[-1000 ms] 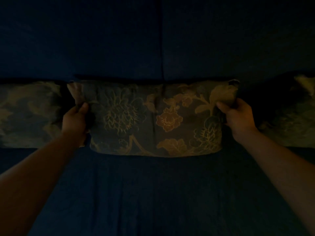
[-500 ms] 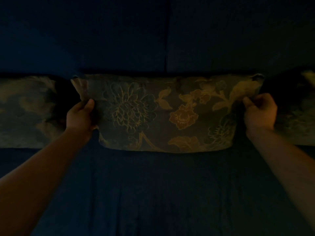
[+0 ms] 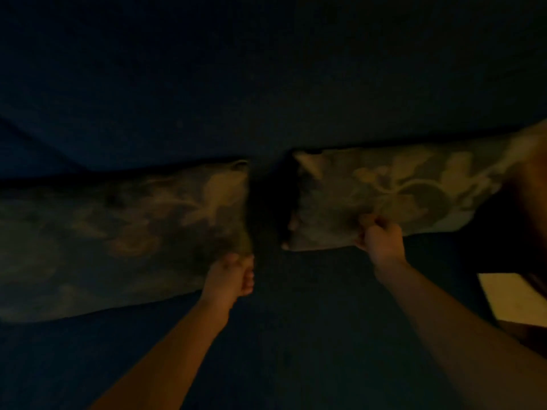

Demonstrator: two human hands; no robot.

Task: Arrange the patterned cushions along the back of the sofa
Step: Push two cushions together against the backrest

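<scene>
Two floral patterned cushions lean against the dark blue sofa back (image 3: 266,84). The left cushion (image 3: 118,232) fills the left half of the view. The right cushion (image 3: 399,196) stands tilted, its right end higher. A dark gap separates them. My right hand (image 3: 381,238) pinches the lower edge of the right cushion, left of its middle. My left hand (image 3: 233,276) sits with fingers curled at the lower right corner of the left cushion; the blur hides whether it grips the fabric.
The dark blue seat (image 3: 296,335) stretches in front of the cushions. A pale rectangular object (image 3: 512,297) lies at the right edge. A brownish surface (image 3: 535,202) rises above it. The scene is very dim.
The view has swung right. Both hands have left the ends of the middle cushion. My right hand now holds the cushion to its right, and my left hand has come to the middle cushion's right corner.
</scene>
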